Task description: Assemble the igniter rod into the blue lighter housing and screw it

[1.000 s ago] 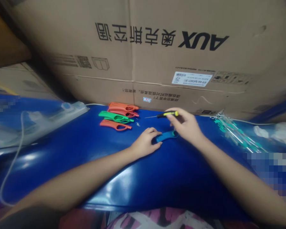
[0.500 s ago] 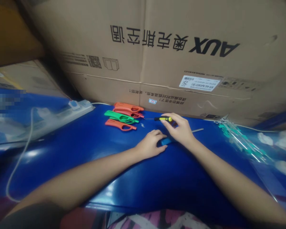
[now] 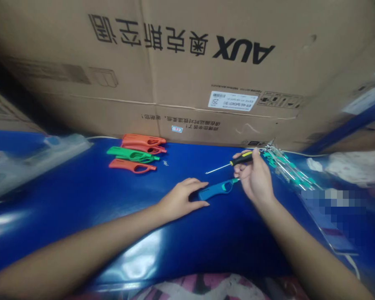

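A blue gas lighter body (image 3: 213,191) with a green trigger lies on the blue table. My left hand (image 3: 183,198) is open beside its butt end, thumb and fingers spread on either side of it. My right hand (image 3: 256,177) grips a screwdriver (image 3: 242,159) by its black and yellow handle, the thin metal shaft pointing left above the table. The lighter's nozzle end reaches toward my right fingers; whether they touch it I cannot tell. Tiny pale pieces, perhaps screws (image 3: 165,163), lie near several orange and green lighter shells (image 3: 133,155) at the left.
A large cardboard box (image 3: 175,79) walls off the back of the blue table (image 3: 225,233). On the right lies a bundle of metal rods with green parts (image 3: 292,168), near white crumpled material (image 3: 346,166). A blurred power strip (image 3: 68,152) sits at the left.
My right hand with the screwdriver has moved right, away from the small pieces by the shells. My left hand's fingers have spread, and more of the blue lighter shows. The view has shifted right.
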Tool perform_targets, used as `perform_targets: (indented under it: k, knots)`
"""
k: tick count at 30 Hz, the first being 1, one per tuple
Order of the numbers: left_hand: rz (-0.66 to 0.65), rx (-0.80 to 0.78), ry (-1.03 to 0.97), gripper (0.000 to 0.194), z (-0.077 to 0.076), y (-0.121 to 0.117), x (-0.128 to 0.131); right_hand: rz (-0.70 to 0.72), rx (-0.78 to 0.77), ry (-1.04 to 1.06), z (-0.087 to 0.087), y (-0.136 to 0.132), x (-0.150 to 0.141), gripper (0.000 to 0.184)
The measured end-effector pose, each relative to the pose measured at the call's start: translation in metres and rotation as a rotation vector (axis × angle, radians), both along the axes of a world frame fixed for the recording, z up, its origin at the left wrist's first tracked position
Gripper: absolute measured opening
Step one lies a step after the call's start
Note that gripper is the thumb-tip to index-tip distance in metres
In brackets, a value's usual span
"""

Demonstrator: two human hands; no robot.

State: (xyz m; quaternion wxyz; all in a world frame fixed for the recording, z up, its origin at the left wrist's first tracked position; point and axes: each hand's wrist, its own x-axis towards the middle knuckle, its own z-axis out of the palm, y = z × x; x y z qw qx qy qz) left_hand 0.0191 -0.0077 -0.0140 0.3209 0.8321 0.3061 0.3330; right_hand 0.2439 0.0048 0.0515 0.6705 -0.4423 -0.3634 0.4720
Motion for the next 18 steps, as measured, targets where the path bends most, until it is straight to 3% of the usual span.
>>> perform_targets:
  k: [5,13,18]
  knots:
    - [0.099,-0.091,-0.185,0.049,0.004,0.002,-0.002,0.097,-0.088,0.101,-0.012,-0.007,-0.005,0.041]
    - [0.041,-0.068,-0.261,0.021,0.013,0.002,-0.002,0.153,-0.128,0.087,-0.015,-0.01,-0.008,0.04]
    - [0.044,-0.062,-0.248,0.013,0.013,0.001,-0.002,0.172,-0.124,0.074,-0.017,-0.011,-0.01,0.04]
